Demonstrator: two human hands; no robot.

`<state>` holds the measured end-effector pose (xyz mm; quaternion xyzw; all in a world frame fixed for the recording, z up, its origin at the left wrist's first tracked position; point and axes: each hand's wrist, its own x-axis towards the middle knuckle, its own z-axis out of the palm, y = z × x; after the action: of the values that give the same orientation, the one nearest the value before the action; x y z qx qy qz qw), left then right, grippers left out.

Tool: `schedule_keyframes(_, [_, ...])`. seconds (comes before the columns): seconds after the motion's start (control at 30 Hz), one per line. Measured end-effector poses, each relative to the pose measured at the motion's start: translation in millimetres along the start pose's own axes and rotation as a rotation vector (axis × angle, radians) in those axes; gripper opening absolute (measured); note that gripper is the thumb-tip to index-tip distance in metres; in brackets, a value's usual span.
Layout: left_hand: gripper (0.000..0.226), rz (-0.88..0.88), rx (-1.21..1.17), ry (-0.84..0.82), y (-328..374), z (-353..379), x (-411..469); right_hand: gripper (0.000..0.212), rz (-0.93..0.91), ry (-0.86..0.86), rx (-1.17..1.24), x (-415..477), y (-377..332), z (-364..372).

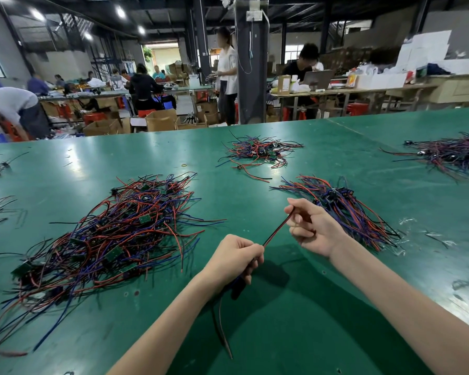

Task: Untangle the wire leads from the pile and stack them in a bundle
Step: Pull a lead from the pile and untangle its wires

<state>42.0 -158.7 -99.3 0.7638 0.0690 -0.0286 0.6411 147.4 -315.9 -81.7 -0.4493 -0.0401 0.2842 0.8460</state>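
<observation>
Factory hall, green bench top [295,342] in foreground. Pinched at its upper end between thumb and forefinger of right hand [312,228], other fingers curled in; clenched at its lower end inside the closed fist of left hand [234,259]: one wire lead [278,230], red and black strands together. Stretched straight between the two grips, clear of the bench, long axis running from lower left near the viewer to upper right and away. Loose tails [222,328] hanging below the left fist, pointing down toward the near edge. Forearms reaching in from the near edge, left from bottom centre, right from bottom right, wrists raised above the surface. Just beyond the right hand, lying on the bench: bundle [347,209] of red, blue and black leads, black connectors gathered at the far end, wire ends fanned toward the right. Left of the hands: large tangled pile [114,234], small green boards [144,219] mixed in. Farther back: smaller heap [257,151]; another heap at far right [450,154]. Beyond the bench: workers [144,85] at tables, cardboard boxes [161,120].
</observation>
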Motion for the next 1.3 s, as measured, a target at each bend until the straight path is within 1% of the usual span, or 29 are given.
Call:
schedule_keyframes(0.13, [0.041,0.013,0.021,0.004,0,0,-1,0.022,0.018,0.003,0.044,0,0,-4])
schedule_keyframes(0.23, [0.040,0.024,0.027,0.020,-1,0,0,0.024,-0.016,0.067,-0.018,3,0,-7])
schedule_keyframes(0.3, [0.040,0.031,0.032,0.018,-1,1,-1,0.026,-0.076,0.141,-0.115,7,2,-8])
schedule_keyframes(0.37, [0.040,0.045,0.046,0.007,-2,1,-3,0.028,-0.188,0.213,-0.296,9,6,-10])
schedule_keyframes(0.43, [0.040,0.065,0.055,0.002,-1,2,-4,0.029,-0.354,0.242,-0.529,11,10,-13])
schedule_keyframes(0.57, [0.039,0.107,0.078,-0.005,0,3,-6,0.035,-0.774,0.322,-1.230,12,17,-18])
schedule_keyframes(0.6, [0.038,0.113,0.082,-0.007,-1,4,-7,0.038,-0.859,0.327,-1.351,12,19,-18])
schedule_keyframes(0.63, [0.036,0.117,0.082,-0.008,-1,4,-7,0.041,-0.921,0.324,-1.419,13,20,-19])
schedule_keyframes(0.7, [0.029,0.120,0.075,-0.006,0,5,-8,0.044,-1.015,0.327,-1.449,13,20,-19])
schedule_keyframes(0.77, [0.025,0.122,0.065,-0.003,1,5,-7,0.043,-1.116,0.340,-1.433,12,19,-19])
schedule_keyframes(0.87, [0.023,0.131,0.051,-0.002,1,4,-6,0.033,-1.291,0.381,-1.433,9,19,-17])
schedule_keyframes(0.97, [0.024,0.136,0.041,0.006,0,3,-7,0.025,-1.371,0.381,-1.446,8,19,-15])
schedule_keyframes(1.03, [0.028,0.137,0.048,0.013,-1,2,-5,0.027,-1.344,0.370,-1.430,9,19,-16])
schedule_keyframes(1.07, [0.032,0.137,0.051,0.020,-2,2,-5,0.032,-1.286,0.378,-1.388,8,19,-16])
schedule_keyframes(1.1, [0.036,0.136,0.054,0.032,-2,1,-4,0.037,-1.192,0.389,-1.307,8,18,-15])
schedule_keyframes(1.13, [0.038,0.138,0.058,0.050,-3,0,-3,0.040,-1.062,0.398,-1.186,8,18,-14])
schedule_keyframes(1.2, [0.040,0.152,0.071,0.100,-2,-1,-2,0.035,-0.784,0.392,-0.861,6,16,-8])
schedule_keyframes(1.27, [0.040,0.156,0.083,0.142,-1,-2,-1,0.026,-0.590,0.372,-0.573,4,15,-4])
schedule_keyframes(1.3, [0.040,0.151,0.090,0.155,-1,-2,-1,0.024,-0.522,0.355,-0.482,3,13,-3])
